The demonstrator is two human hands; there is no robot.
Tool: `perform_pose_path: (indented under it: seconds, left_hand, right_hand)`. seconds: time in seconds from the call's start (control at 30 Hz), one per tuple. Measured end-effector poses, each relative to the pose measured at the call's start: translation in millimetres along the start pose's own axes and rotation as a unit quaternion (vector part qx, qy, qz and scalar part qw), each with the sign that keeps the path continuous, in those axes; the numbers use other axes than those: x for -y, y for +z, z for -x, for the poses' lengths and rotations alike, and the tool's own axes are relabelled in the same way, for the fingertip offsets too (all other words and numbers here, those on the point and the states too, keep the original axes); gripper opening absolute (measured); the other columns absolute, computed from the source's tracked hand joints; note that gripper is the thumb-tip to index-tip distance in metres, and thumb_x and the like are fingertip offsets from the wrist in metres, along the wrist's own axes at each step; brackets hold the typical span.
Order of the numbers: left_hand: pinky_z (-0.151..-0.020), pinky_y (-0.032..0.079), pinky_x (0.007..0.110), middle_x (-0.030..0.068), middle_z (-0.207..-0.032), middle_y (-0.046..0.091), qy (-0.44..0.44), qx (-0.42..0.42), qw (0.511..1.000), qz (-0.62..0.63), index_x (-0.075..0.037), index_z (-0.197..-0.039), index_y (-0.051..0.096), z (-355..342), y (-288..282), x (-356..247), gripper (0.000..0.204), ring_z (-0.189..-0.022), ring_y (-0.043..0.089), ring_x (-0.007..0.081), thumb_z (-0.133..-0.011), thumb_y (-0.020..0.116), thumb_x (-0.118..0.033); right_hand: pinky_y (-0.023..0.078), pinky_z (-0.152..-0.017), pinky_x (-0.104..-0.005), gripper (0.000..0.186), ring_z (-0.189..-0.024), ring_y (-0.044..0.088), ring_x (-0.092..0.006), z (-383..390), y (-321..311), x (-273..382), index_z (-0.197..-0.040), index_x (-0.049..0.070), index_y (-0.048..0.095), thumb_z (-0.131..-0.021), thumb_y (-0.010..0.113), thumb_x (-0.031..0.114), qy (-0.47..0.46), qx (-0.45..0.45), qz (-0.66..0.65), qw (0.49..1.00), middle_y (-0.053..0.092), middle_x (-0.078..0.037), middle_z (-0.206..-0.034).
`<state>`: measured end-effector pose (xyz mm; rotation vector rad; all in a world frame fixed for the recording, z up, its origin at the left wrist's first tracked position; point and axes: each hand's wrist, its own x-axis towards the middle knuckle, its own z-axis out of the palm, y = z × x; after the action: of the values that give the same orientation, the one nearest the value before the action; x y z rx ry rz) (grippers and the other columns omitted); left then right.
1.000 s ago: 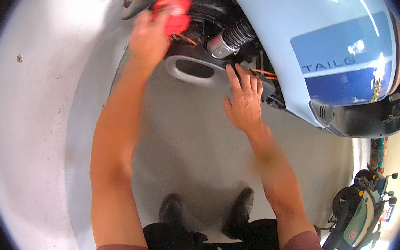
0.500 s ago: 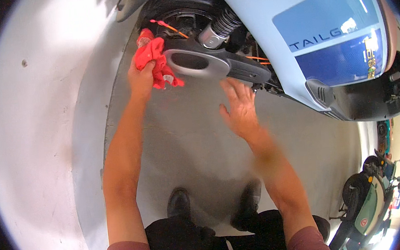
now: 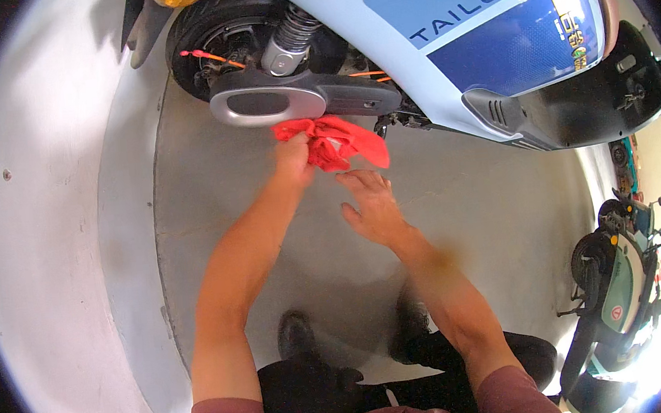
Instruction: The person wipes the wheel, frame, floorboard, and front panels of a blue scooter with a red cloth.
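Note:
My left hand grips a crumpled red cloth with a small pale patch, just below the silver and black oval swingarm cover of a light blue scooter. Just below the cloth is my right hand, empty, with its fingers apart and loosely bent near the cloth's lower edge. Above the cover are the rear tyre, a coil shock absorber and orange cables; the wheel is partly hidden behind the bodywork.
A white wall runs along the left, beside the grey floor under my feet. A dark footboard juts out at the upper right. A green and black scooter stands at the lower right, with another vehicle behind it.
My left hand and the red cloth have moved from up by the wheel to below the cover, rightward. My right hand has moved down off the scooter. The scooter sits higher in the view.

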<state>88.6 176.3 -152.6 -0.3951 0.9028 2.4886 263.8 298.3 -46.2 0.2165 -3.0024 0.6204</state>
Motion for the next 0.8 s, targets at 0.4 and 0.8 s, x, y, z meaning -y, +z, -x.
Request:
perform_pose_path:
  seconds: [0.4,0.8]
  left_hand:
    - [-0.1,0.052,0.044,0.0187,-0.12,0.07,0.483,0.132,0.648,-0.573,0.0,-0.138,0.059,128.6,89.6,-60.6,0.06,-0.11,0.068,0.0328,-0.079,0.067,0.005]
    - [-0.091,0.053,0.051,0.0212,-0.124,0.06,0.359,0.242,0.38,-0.817,-0.009,-0.128,0.067,86.8,65.6,-42.1,0.046,-0.114,0.062,0.0415,-0.083,0.064,-0.002]
  right_hand:
    - [0.058,-0.087,-0.0406,0.051,-0.101,0.071,-0.0322,14.0,1.5,-27.6,-0.133,0.003,0.057,-0.084,0.07,0.003,0.174,-0.204,-0.381,0.885,0.068,-0.02,-0.117]
    - [0.058,-0.088,-0.0357,0.054,-0.101,0.071,-0.023,9.7,24.9,12.8,-0.141,0.001,0.051,-0.089,0.066,0.004,0.189,-0.126,-0.424,0.877,0.067,-0.016,-0.121]
